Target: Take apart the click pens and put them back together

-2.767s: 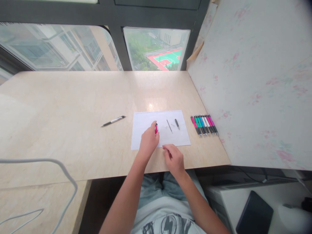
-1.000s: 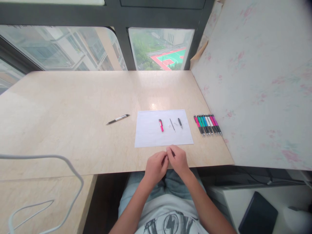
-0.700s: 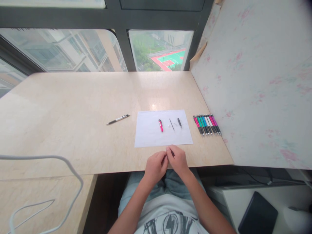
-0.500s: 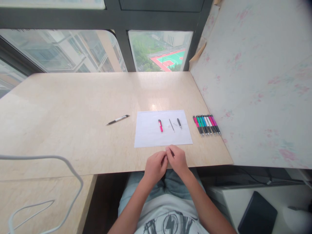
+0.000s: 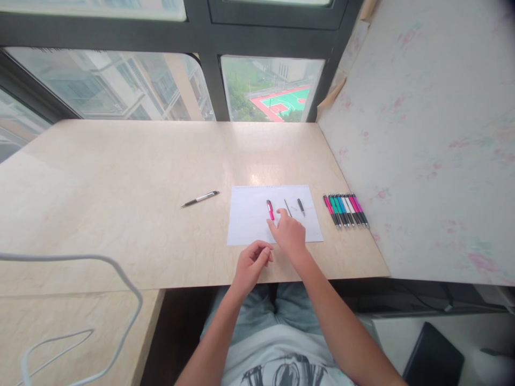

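Observation:
A white sheet of paper (image 5: 249, 220) lies on the beige table (image 5: 120, 187). On it lie a pink pen barrel (image 5: 270, 209), a thin refill (image 5: 287, 206) and a short black pen tip (image 5: 301, 206). My right hand (image 5: 288, 232) rests on the paper, its forefinger stretched out toward the small parts between the pink barrel and the refill, other fingers curled. My left hand (image 5: 251, 262) sits near the table's front edge, fingers loosely curled; I cannot make out anything in it.
A silver and black pen (image 5: 200, 199) lies alone left of the paper. A row of several coloured pens (image 5: 346, 210) lies right of it, against a flowered wall (image 5: 422, 139). A white wire frame (image 5: 80, 300) sits at the lower left. Windows run behind the table.
My right hand has left my left hand and moved forward onto the paper, forefinger out. My left hand has stayed near the table's edge. The camera has shifted slightly.

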`<state>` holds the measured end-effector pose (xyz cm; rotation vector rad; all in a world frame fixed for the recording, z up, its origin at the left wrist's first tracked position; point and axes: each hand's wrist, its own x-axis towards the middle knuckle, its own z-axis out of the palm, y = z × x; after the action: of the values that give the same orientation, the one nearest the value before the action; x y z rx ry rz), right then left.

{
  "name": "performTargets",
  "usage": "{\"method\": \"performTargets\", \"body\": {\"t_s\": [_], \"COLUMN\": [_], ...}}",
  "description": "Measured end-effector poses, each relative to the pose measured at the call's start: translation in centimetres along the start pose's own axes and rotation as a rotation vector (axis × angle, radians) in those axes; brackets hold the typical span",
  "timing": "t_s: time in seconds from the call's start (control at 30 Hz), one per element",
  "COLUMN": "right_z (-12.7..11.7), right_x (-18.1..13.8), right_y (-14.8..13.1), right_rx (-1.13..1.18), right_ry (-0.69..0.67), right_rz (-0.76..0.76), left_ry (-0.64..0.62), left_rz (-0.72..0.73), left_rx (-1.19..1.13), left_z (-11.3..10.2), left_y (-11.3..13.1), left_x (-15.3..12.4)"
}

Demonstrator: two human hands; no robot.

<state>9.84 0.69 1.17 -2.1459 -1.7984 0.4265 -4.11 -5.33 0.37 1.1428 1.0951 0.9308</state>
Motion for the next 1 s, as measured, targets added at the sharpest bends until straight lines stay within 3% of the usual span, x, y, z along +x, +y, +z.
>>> {"method": "performTargets", "body": {"t_s": [0.13, 0.27, 0.47, 0.57, 0.73, 0.87, 1.0], "right_z": [0.7, 0.5, -1.7, -2.1, -2.2, -2.8, -3.1], "right_x": [1.4, 1.4, -2.3, -4.4, -6.0, -5.2, -2.2], "right_y": [-1.3, -0.9, 1.4, 2.7, 3.8, 3.8, 3.9], "right_rx": [-0.107, -0.042, 0.311, 0.326, 0.301, 0.448, 0.382], "right_ry": [-0.016, 0.004, 0.102, 0.123, 0.097, 0.035, 0.127], "right_rz": [0.057, 0.099, -0.121, -0.161, -0.222, -0.187, -0.070], "left_ry": [-0.014, -0.013, 0.055, 0.106, 0.051, 0.082, 0.134], "left_rz": [0.005, 0.004, 0.012, 0.017, 0.020, 0.034, -0.024], "left_rx": [-0.005, -0.027, -0.122, -0.160, -0.171, -0.250, -0.439], "left_z": [-0.5, -0.5, 0.2, 0.9, 1.7, 1.2, 0.9], "left_y": [-0.3, -0.3, 0.3, 0.7, 0.5, -0.1, -0.5], "left_x": [-0.4, -0.2, 1.7, 2.7, 3.3, 3.2, 3.3]}}
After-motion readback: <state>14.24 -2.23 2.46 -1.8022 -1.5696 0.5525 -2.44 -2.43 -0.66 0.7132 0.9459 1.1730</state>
